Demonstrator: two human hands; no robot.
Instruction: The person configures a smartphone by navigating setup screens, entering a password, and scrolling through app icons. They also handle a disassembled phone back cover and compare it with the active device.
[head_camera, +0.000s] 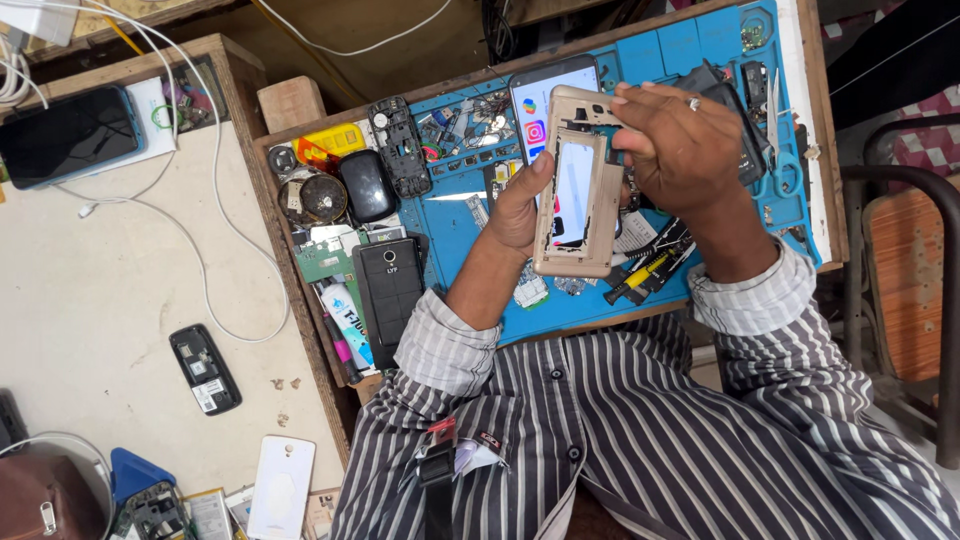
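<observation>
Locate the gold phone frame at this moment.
In the head view the gold phone frame is right of centre, held above the blue mat between the left hand and right hand, in front of a lit phone.

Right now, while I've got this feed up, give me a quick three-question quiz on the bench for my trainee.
1. True or false: both hands, left hand and right hand, are on the gold phone frame.
2. What colour is the work mat under the hands? A) blue B) green C) red
3. Fill in: the black phone lying at the mat's left edge is on the person's ____ side.

Key
1. True: the left grips its side, the right holds its top.
2. A.
3. Left; a lit smartphone lies behind the frame.
</observation>
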